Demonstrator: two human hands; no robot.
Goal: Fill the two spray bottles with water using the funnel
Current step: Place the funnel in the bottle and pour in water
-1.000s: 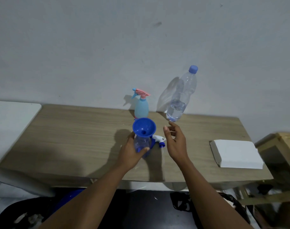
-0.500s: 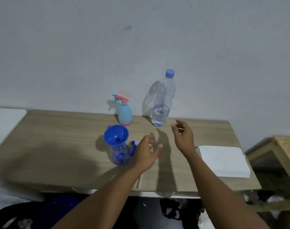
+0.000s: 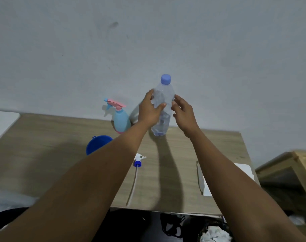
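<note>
A clear water bottle [image 3: 163, 100] with a blue cap stands upright at the back of the wooden table [image 3: 44, 154], near the wall. My left hand [image 3: 149, 110] wraps around its middle. My right hand [image 3: 183, 112] hovers just right of the bottle, fingers apart, not clearly touching it. A light blue spray bottle [image 3: 120, 120] with a pink trigger stands left of the water bottle. The blue funnel [image 3: 97, 144] shows its rim beside my left forearm; the bottle under it is hidden. A white and blue spray head [image 3: 138, 160] with its tube lies on the table.
A white box [image 3: 203, 182] sits near the table's right edge, partly behind my right forearm. A wooden crate [image 3: 291, 172] stands to the right of the table. A white surface [image 3: 2, 123] adjoins the table at the left. Dark bags lie on the floor below.
My left hand let go of the funnel-topped bottle and moved up to grasp the water bottle. My right hand also rose toward the bottle. The view shifted closer.
</note>
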